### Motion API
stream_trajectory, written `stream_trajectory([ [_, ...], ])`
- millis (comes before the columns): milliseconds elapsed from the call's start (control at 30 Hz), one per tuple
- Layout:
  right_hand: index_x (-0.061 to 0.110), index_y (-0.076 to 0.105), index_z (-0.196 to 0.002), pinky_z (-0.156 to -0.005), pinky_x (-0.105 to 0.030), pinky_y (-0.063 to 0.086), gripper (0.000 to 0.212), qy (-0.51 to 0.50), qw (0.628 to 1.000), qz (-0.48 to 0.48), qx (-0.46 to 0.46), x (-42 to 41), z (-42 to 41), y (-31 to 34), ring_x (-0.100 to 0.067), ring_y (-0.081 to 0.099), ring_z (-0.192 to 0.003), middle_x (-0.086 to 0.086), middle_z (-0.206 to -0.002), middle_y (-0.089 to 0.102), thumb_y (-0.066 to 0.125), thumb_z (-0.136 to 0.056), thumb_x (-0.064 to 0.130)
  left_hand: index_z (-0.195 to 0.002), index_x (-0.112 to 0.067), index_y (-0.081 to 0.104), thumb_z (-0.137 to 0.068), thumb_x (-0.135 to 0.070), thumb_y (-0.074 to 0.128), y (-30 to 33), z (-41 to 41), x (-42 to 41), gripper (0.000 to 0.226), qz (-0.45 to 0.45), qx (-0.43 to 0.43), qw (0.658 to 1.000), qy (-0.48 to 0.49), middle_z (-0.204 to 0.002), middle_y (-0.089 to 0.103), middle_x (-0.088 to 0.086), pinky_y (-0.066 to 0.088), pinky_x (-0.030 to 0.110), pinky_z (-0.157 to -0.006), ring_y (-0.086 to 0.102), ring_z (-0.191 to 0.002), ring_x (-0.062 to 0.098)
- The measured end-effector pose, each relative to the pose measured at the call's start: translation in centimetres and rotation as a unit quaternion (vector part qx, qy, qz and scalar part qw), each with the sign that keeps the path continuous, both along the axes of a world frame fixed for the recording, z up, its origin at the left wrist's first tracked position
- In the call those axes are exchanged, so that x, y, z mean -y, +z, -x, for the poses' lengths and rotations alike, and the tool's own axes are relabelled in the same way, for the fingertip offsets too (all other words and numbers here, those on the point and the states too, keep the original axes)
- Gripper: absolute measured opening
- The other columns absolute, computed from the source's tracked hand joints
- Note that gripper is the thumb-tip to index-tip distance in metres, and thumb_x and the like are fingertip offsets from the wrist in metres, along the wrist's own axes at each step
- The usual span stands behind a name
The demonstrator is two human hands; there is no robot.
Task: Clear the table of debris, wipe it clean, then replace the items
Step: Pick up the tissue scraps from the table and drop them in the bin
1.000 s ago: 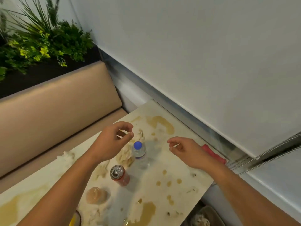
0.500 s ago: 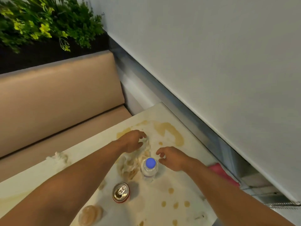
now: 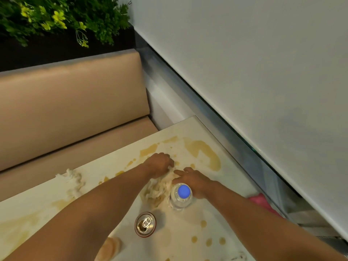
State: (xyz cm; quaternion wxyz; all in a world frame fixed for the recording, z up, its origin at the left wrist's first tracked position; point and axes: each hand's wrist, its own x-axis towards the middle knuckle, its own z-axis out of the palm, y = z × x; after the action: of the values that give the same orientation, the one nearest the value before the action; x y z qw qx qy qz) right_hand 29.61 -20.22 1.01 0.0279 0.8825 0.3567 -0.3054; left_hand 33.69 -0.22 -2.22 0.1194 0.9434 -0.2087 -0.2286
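A white table [image 3: 222, 213] is smeared with brown spills. At its middle lies a heap of soggy crumpled tissue [image 3: 160, 187]. My left hand [image 3: 159, 163] grips the far end of that heap, fingers curled into it. My right hand [image 3: 192, 180] rests on the heap's right side, index finger stretched toward the left hand. A clear water bottle with a blue cap [image 3: 181, 194] stands just in front of my right hand. An opened red can [image 3: 145, 224] stands nearer to me. A second tissue wad [image 3: 72, 180] lies at the table's left edge.
A pink cloth [image 3: 260, 202] lies at the table's right edge, by the window ledge. A beige bench seat [image 3: 71, 113] runs behind the table, with green plants [image 3: 62, 17] above it. A brown blob [image 3: 111, 248] sits near the front edge.
Both hands came down from above the bottle onto the tissue heap. The left hand now grips its far end and the right hand has closed in beside it.
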Motion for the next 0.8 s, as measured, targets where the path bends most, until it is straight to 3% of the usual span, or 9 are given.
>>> stream_trajectory([
  [100, 0.033, 0.053, -0.143, -0.098, -0.039, 0.039, 0.05, 0.014, 1.0, 0.018, 0.003, 0.5, -0.1, -0.6, -0.038, 0.028, -0.142, 0.006, -0.16, 0.033, 0.063, -0.096, 0.024, -0.132, -0.021, 0.063, -0.098, -0.02, 0.059, -0.1, 0.4, -1.0, 0.034, 0.026, -0.016, 0.999, 0.028, -0.127, 0.058, 0.006, 0.038, 0.026, -0.084, 0.057, -0.119, 0.027],
  [200, 0.027, 0.055, -0.14, -0.088, -0.034, 0.037, 0.047, -0.004, 1.0, -0.005, 0.021, 1.7, 0.4, -1.6, -0.035, 0.035, -0.135, 0.006, -0.149, 0.043, 0.061, -0.095, 0.016, -0.13, -0.02, 0.064, -0.097, -0.023, 0.062, 0.4, 0.9, -2.2, 0.034, 0.055, -0.02, 0.996, 0.067, -0.126, 0.06, 0.005, 0.041, 0.027, -0.088, 0.058, -0.117, 0.024],
  [267, 0.025, 0.056, -0.138, -0.09, -0.034, 0.041, 0.043, -0.029, 0.999, -0.017, 0.026, 2.3, 0.8, -1.7, -0.03, 0.042, -0.125, 0.004, -0.142, 0.049, 0.057, -0.096, 0.016, -0.128, -0.019, 0.066, -0.097, -0.024, 0.063, 1.0, 1.2, -2.8, 0.032, 0.078, -0.015, 0.994, 0.08, -0.125, 0.063, 0.001, 0.04, 0.025, -0.086, 0.059, -0.113, 0.022],
  [333, 0.026, 0.059, -0.133, -0.093, -0.037, 0.044, 0.035, -0.069, 0.997, -0.016, 0.018, 2.9, 1.3, -1.8, -0.028, 0.048, -0.118, 0.001, -0.132, 0.053, 0.053, -0.099, 0.02, -0.126, -0.019, 0.068, -0.096, -0.025, 0.064, 1.6, 1.6, -3.1, 0.031, 0.102, -0.012, 0.99, 0.097, -0.12, 0.066, -0.001, 0.039, 0.023, -0.082, 0.06, -0.102, 0.017],
  [467, 0.027, 0.065, -0.124, -0.087, -0.03, 0.043, 0.028, -0.183, 0.982, -0.036, 0.011, 4.4, 2.1, -1.3, -0.026, 0.059, -0.114, -0.001, -0.124, 0.06, 0.053, -0.1, 0.029, -0.12, -0.023, 0.068, -0.093, -0.028, 0.07, 3.1, 2.4, -3.2, 0.027, 0.164, -0.006, 0.975, 0.15, -0.104, 0.063, -0.005, 0.045, 0.024, -0.079, 0.06, -0.087, 0.015],
  [533, 0.024, 0.068, -0.121, -0.092, -0.028, 0.044, 0.025, -0.222, 0.973, -0.062, 0.005, 5.2, 2.6, -0.5, -0.02, 0.059, -0.115, 0.003, -0.123, 0.062, 0.058, -0.099, 0.028, -0.114, -0.023, 0.067, -0.092, -0.029, 0.073, 4.2, 2.7, -3.0, 0.024, 0.19, -0.001, 0.967, 0.171, -0.101, 0.061, -0.009, 0.044, 0.019, -0.074, 0.059, -0.08, 0.009],
  [633, 0.024, 0.068, -0.113, -0.088, -0.027, 0.048, 0.018, -0.267, 0.958, -0.099, 0.006, 6.2, 3.4, 0.6, -0.016, 0.062, -0.103, 0.005, -0.112, 0.066, 0.06, -0.098, 0.028, -0.102, -0.026, 0.067, -0.09, -0.03, 0.076, 5.7, 3.1, -2.5, 0.016, 0.224, 0.008, 0.958, 0.179, -0.101, 0.065, -0.008, 0.039, 0.008, -0.066, 0.059, -0.074, 0.002],
  [733, 0.022, 0.063, -0.123, -0.085, -0.026, 0.049, 0.024, -0.296, 0.946, -0.13, 0.011, 7.1, 4.1, 1.4, -0.016, 0.061, -0.094, 0.005, -0.102, 0.062, 0.06, -0.099, 0.025, -0.095, -0.029, 0.068, -0.088, -0.03, 0.078, 7.1, 3.3, -2.1, 0.013, 0.254, 0.012, 0.948, 0.189, -0.1, 0.068, -0.003, 0.043, 0.011, -0.067, 0.058, -0.069, 0.004],
  [800, 0.021, 0.062, -0.132, -0.09, -0.024, 0.048, 0.032, -0.316, 0.936, -0.153, 0.008, 7.8, 4.5, 2.2, -0.015, 0.061, -0.098, 0.003, -0.108, 0.063, 0.061, -0.1, 0.024, -0.093, -0.027, 0.07, -0.087, -0.027, 0.079, 8.5, 3.5, -1.6, 0.011, 0.279, 0.015, 0.939, 0.202, -0.098, 0.069, 0.0, 0.045, 0.016, -0.068, 0.057, -0.067, 0.005],
])
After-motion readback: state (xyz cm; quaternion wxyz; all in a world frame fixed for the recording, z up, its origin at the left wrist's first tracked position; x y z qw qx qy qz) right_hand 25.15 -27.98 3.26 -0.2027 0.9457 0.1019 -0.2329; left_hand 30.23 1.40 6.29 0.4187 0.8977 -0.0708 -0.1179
